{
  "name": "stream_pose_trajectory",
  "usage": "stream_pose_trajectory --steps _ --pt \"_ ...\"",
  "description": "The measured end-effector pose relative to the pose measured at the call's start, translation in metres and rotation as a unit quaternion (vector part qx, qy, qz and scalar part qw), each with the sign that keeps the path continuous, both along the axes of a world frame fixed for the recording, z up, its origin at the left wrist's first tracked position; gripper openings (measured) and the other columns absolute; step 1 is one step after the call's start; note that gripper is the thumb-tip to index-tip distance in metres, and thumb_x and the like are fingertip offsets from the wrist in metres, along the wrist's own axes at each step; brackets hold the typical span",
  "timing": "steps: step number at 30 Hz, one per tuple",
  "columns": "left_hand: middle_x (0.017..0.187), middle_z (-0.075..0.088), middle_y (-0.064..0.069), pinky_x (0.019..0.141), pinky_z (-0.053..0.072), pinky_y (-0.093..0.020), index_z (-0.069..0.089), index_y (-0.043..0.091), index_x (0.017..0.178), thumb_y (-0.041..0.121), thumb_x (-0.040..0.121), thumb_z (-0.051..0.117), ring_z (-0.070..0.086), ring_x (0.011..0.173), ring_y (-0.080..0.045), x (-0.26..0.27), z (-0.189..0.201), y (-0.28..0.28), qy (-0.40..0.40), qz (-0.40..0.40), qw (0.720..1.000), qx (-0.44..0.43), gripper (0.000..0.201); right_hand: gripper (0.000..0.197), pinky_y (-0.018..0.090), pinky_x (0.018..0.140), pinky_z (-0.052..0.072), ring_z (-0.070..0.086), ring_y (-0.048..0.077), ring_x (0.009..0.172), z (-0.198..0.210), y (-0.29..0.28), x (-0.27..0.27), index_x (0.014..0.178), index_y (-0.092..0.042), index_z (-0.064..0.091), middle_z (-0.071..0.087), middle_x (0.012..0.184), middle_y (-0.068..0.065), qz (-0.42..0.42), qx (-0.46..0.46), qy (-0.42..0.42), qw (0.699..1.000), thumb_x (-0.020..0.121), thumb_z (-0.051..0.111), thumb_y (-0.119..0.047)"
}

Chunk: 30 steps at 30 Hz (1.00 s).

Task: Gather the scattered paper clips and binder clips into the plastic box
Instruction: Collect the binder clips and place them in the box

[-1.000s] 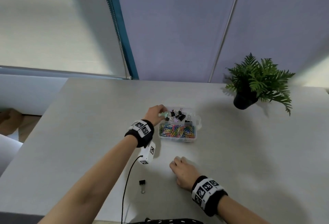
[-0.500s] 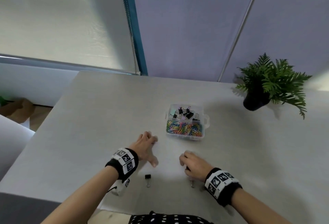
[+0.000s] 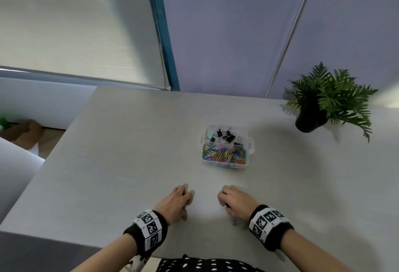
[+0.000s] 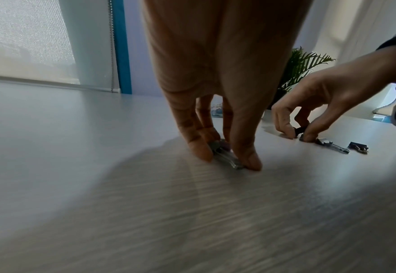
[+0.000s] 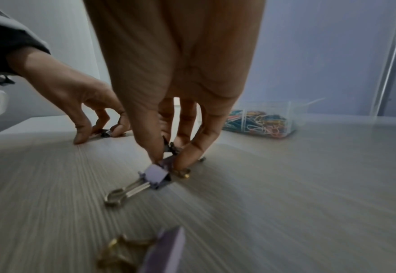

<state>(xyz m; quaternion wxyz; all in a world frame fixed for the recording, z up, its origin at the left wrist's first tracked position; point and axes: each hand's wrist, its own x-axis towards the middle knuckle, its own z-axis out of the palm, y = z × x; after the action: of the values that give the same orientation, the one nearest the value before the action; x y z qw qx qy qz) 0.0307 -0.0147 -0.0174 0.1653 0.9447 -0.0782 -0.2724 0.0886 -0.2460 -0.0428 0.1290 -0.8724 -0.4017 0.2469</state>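
Observation:
A clear plastic box point(image 3: 250, 142) sits mid-table, with black binder clips in its far half and coloured paper clips in its near half. Near the front edge, my left hand point(image 4: 227, 160) pinches a small binder clip point(image 4: 225, 156) that lies on the table, thumb and finger on either side. Just to its right, my right hand point(image 5: 166, 158) pinches a small black binder clip point(image 5: 170, 146). A lilac binder clip point(image 5: 157, 175) lies against the right thumb. Another lilac clip point(image 5: 166, 247) lies nearer my wrist. The head view hides both pinched clips under the hands.
A potted fern point(image 3: 323, 101) stands at the table's far right. A window blind and a blue-edged wall panel rise behind the table. The table's front edge point(image 3: 64, 239) runs just under my wrists. A dark clip point(image 4: 358, 146) lies right of my right hand.
My left hand has come back from the box to the table's front edge and closed on a binder clip there. My right hand stayed in place, curled over its clip.

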Motion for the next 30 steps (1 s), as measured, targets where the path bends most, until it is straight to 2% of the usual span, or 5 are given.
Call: stream_pose_trajectory --steps 6,12,17,23,30 --pt "0.093 0.035 0.003 0.073 0.045 -0.030 0.046 0.029 0.071 0.005 0.078 0.051 0.044 0.078 -0.015 0.000 -0.004 -0.002 -0.006 0.013 0.999 -0.040 0.026 0.020 0.026 0.076 0.035 0.049 0.023 0.094 0.005 -0.007 0.015 0.090 -0.005 0.058 0.055 0.101 0.011 -0.061 0.029 0.046 0.997 0.076 0.046 0.005" --pt "0.094 0.037 0.006 0.078 0.046 -0.029 0.059 0.019 0.090 0.000 0.083 0.051 0.054 0.089 -0.024 0.002 -0.008 0.000 -0.017 0.036 0.998 -0.054 0.022 0.020 0.019 0.077 0.032 0.034 0.011 0.092 0.008 -0.024 0.018 0.098 -0.006 0.056 0.045 0.103 0.004 -0.021 0.007 0.062 0.998 0.079 0.060 -0.005" --pt "0.078 0.036 0.015 0.060 0.036 -0.001 0.060 0.001 0.084 -0.006 0.081 0.049 0.052 0.068 -0.010 0.008 -0.006 0.003 -0.025 0.053 0.991 -0.117 0.013 0.017 0.025 0.070 0.029 0.045 0.027 0.096 0.001 -0.028 0.015 0.091 -0.002 0.055 0.054 0.101 0.014 0.004 0.015 0.012 1.000 0.075 0.057 0.005" --pt "0.087 0.045 0.002 0.066 0.031 -0.011 0.063 0.004 0.093 0.005 0.084 0.057 0.046 0.075 -0.011 0.070 0.036 -0.010 -0.135 0.048 0.981 -0.131 0.011 0.010 0.018 0.071 0.029 0.041 0.013 0.085 0.004 -0.029 0.024 0.089 -0.005 0.058 0.047 0.091 -0.002 -0.038 0.020 0.061 0.997 0.080 0.059 -0.006" --pt "0.097 0.051 -0.008 0.089 0.046 -0.025 0.061 0.005 0.098 0.009 0.088 0.056 0.050 0.084 -0.014 0.178 0.056 -0.039 -0.170 0.156 0.960 -0.160 0.012 0.010 0.018 0.070 0.051 0.063 0.009 0.067 0.032 -0.040 0.049 0.081 -0.009 0.067 0.067 0.073 -0.001 -0.275 0.188 0.273 0.903 0.076 0.067 -0.001"
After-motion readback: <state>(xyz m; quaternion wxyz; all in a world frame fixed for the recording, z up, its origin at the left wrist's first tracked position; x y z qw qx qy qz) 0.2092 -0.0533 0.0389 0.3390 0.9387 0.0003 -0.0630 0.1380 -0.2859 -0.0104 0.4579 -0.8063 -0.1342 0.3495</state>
